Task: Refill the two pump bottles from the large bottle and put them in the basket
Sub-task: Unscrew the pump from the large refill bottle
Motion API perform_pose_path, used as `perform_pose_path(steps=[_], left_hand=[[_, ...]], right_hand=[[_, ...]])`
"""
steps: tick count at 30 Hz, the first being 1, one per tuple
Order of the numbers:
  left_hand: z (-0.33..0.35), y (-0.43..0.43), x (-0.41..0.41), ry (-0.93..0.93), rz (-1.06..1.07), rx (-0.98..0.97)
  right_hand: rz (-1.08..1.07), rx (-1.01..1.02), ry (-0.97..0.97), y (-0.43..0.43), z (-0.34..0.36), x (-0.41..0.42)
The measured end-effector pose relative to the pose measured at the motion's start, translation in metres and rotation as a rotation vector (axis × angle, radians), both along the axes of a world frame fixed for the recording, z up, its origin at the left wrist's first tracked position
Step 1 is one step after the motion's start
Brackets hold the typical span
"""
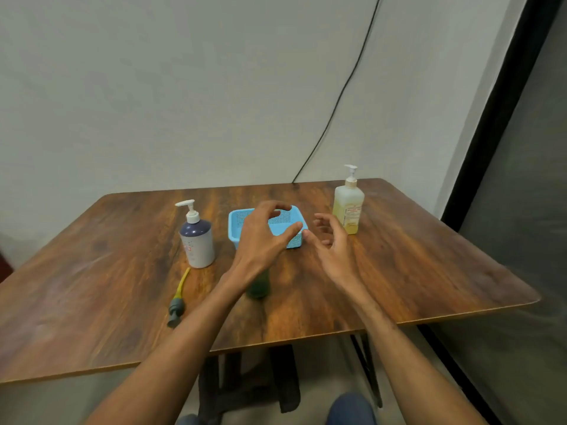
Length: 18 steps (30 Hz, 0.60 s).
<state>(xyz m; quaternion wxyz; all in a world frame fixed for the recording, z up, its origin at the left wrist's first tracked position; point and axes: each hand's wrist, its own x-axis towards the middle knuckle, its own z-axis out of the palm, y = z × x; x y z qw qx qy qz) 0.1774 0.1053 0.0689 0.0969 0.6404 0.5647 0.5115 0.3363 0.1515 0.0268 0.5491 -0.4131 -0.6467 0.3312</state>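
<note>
Hands hover above a wooden table with the refill job barely under way. The left hand hangs over the blue basket, fingers curled and apart, thumb and forefinger arched around nothing; the right hand floats just beside it, fingers loosely spread and empty. Neither hand touches a bottle. A green bottle, largely hidden under the left wrist, stands near the middle of the table, towards the front edge; its top cannot be seen. A loose pump with a yellow tube lies flat towards the front-left, apparently taken out of that green bottle, which suggests it is opened for filling. A grey pump bottle with a dark shoulder stands upright just left of the basket, its white pump on. A pale yellow bottle, the tallest and about half full as far as can be told, stands near the back-right corner, its pump also on; it is probably the large supply bottle. The basket holds nothing visible, so both placements remain, and no pouring shows yet. The table is dark brown laminate with rounded corners on black legs, set against a plain pale wall down which a black cable runs to the back edge. A dark screen closes the right side.
</note>
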Motion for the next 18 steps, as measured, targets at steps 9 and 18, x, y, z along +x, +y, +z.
perform_pose_path(steps=[9, 18], left_hand=[[-0.01, 0.099, 0.052, -0.023, -0.005, -0.159], [-0.039, 0.167, 0.067, -0.109, 0.032, -0.205]], right_hand=[[-0.394, -0.05, -0.111, 0.089, -0.004, 0.046], [-0.402, -0.1, -0.113, 0.18, -0.027, 0.044]])
